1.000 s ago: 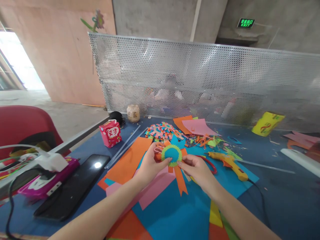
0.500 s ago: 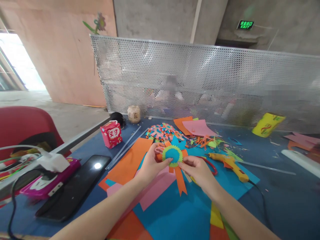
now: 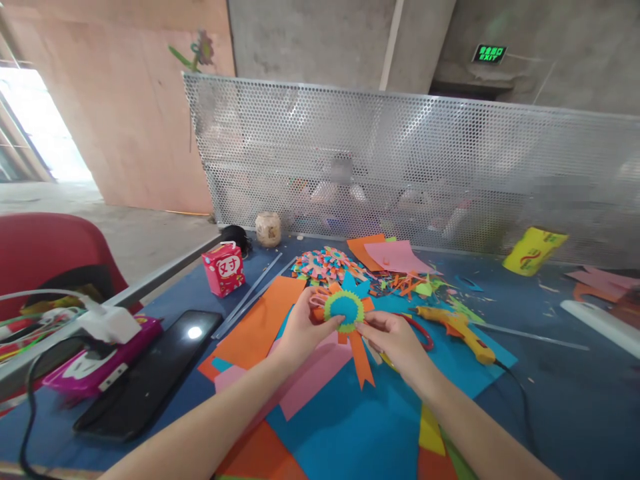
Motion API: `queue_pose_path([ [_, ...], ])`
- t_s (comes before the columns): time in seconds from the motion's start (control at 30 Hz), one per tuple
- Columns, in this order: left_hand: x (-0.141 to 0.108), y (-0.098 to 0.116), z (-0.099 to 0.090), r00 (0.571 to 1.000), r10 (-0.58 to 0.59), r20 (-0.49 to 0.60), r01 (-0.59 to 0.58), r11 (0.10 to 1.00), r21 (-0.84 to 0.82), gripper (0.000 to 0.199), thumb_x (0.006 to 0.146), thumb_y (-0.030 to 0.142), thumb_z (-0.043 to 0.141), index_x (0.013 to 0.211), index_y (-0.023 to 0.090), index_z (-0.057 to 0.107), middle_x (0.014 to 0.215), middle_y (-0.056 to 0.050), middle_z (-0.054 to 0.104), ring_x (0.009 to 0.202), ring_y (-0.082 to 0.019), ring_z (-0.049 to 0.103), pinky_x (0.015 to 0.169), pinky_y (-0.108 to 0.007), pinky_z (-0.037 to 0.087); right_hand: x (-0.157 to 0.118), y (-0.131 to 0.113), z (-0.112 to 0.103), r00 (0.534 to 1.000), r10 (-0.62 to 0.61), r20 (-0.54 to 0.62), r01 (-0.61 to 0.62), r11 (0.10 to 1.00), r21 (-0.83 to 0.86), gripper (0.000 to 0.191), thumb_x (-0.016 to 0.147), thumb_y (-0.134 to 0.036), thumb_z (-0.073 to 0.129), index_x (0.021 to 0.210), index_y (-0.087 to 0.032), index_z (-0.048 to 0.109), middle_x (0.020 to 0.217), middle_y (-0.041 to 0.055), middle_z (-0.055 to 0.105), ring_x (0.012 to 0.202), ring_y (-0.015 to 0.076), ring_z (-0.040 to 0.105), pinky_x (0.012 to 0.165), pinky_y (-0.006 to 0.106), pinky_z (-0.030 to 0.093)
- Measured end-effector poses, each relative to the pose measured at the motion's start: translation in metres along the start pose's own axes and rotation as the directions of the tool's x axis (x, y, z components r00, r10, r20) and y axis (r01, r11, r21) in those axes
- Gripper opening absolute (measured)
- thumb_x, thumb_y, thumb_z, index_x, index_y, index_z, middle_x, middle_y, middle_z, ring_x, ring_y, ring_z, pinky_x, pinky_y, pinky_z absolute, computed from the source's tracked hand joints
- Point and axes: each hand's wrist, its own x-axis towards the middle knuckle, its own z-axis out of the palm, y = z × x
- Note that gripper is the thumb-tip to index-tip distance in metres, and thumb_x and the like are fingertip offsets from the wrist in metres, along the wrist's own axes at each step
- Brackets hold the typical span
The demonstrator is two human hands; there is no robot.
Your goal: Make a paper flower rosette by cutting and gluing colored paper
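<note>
Between both hands is a paper rosette [image 3: 345,309] with a blue round centre, a fringed yellow-green ring and orange strips, one hanging down with a notched end. My left hand [image 3: 307,327] grips its left side, thumb pressed on the blue centre. Fingers of my right hand [image 3: 395,337] pinch the ring's lower right edge. Behind the rosette shows a blue pointed paper piece [image 3: 356,283]. Partly hidden by my right hand are red-handled scissors [image 3: 424,333]. Farther right, a yellow glue gun [image 3: 457,332] lies on the blue paper [image 3: 350,427].
Orange sheets [image 3: 260,320], pink sheets [image 3: 315,380] and clear glue sticks [image 3: 250,293] lie at left, beside a black phone [image 3: 150,373] and a purple power strip [image 3: 103,367]. Colourful fringed flowers [image 3: 330,265] and scraps lie behind. A perforated metal screen [image 3: 400,160] borders the back.
The view has shifted very slightly. Both hands keep their hold on the rosette, with almost no visible movement.
</note>
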Motion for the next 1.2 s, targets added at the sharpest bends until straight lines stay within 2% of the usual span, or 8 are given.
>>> queue_pose_path([
  [0.17,0.0,0.007,0.001,0.999,-0.007,-0.047,0.005,0.999,-0.048,0.035,0.06,0.019,0.07,0.083,0.019,0.044,0.072,0.004,0.054,0.068,-0.011,0.058,0.066,-0.025,0.049,0.0,0.001,0.0,0.997,0.006,0.071,-0.008,1.0,0.026,0.029,0.057,-0.042,0.071,0.074,-0.019,0.064,0.06,0.0003,0.064,0.062,0.0192,0.061,0.054,0.027,0.044],
  [0.27,0.0,0.01,0.0,0.997,-0.011,-0.08,0.006,0.998,-0.062,0.035,0.059,0.019,0.07,0.082,0.019,0.043,0.067,0.006,0.053,0.063,-0.009,0.057,0.062,-0.022,0.048,0.0,0.004,-0.001,0.99,-0.003,0.139,-0.002,1.0,0.029,0.032,0.057,-0.039,0.073,0.081,-0.018,0.066,0.08,0.0053,0.071,0.08,0.0238,0.064,0.071,0.032,0.048],
  [0.37,0.0,0.011,0.0,0.995,-0.03,-0.093,0.023,0.997,-0.077,0.039,0.057,0.02,0.072,0.083,0.02,0.042,0.064,0.008,0.054,0.058,-0.009,0.057,0.056,-0.021,0.046,0.0,0.005,-0.001,0.988,-0.009,0.152,0.007,1.0,0.012,0.032,0.059,-0.039,0.072,0.082,-0.017,0.066,0.085,0.0074,0.071,0.083,0.0256,0.064,0.074,0.035,0.048],
  [0.47,0.001,0.011,0.002,0.993,-0.055,-0.101,0.045,0.994,-0.095,0.044,0.055,0.022,0.073,0.084,0.02,0.041,0.062,0.008,0.055,0.055,-0.01,0.058,0.051,-0.021,0.045,-0.001,0.004,-0.001,0.988,-0.015,0.153,0.015,1.0,-0.005,0.033,0.059,-0.039,0.072,0.083,-0.017,0.065,0.083,0.0071,0.071,0.081,0.0251,0.064,0.07,0.033,0.048],
  [0.67,0.002,0.009,0.001,0.988,-0.078,-0.133,0.064,0.992,-0.105,0.047,0.053,0.022,0.074,0.086,0.02,0.04,0.061,0.008,0.056,0.05,-0.008,0.055,0.045,-0.019,0.042,-0.003,-0.001,0.001,0.99,-0.001,0.139,0.008,0.999,-0.052,0.028,0.059,-0.037,0.07,0.077,-0.017,0.064,0.072,0.0031,0.07,0.067,0.0214,0.063,0.046,0.025,0.039],
  [0.97,0.001,0.011,0.001,0.985,-0.093,-0.147,0.081,0.993,-0.087,0.048,0.051,0.022,0.076,0.084,0.02,0.041,0.062,0.008,0.056,0.049,-0.008,0.054,0.045,-0.02,0.042,-0.005,-0.005,0.001,0.988,0.012,0.151,0.001,0.996,-0.086,0.021,0.059,-0.034,0.068,0.073,-0.019,0.062,0.065,-0.0005,0.065,0.049,0.013,0.053,0.037,0.022,0.026],
  [1.1,0.004,0.011,-0.003,0.98,-0.11,-0.169,0.1,0.993,-0.065,0.045,0.052,0.024,0.076,0.082,0.019,0.043,0.06,0.009,0.053,0.043,-0.007,0.05,0.041,-0.019,0.039,-0.003,-0.001,-0.001,0.992,0.02,0.124,-0.006,0.993,-0.114,0.021,0.063,-0.039,0.065,0.066,-0.018,0.06,0.048,-0.005,0.053,0.037,0.0078,0.04,0.035,0.021,0.024],
  [1.2,0.009,0.009,-0.009,0.97,-0.102,-0.22,0.09,0.994,-0.064,0.042,0.054,0.026,0.076,0.08,0.018,0.044,0.061,0.008,0.051,0.05,-0.007,0.052,0.046,-0.019,0.042,0.001,0.005,-0.004,0.995,0.019,0.096,-0.005,0.99,-0.141,0.025,0.071,-0.043,0.057,0.067,-0.018,0.059,0.04,-0.0089,0.041,0.031,0.0065,0.033,0.034,0.021,0.024],
])
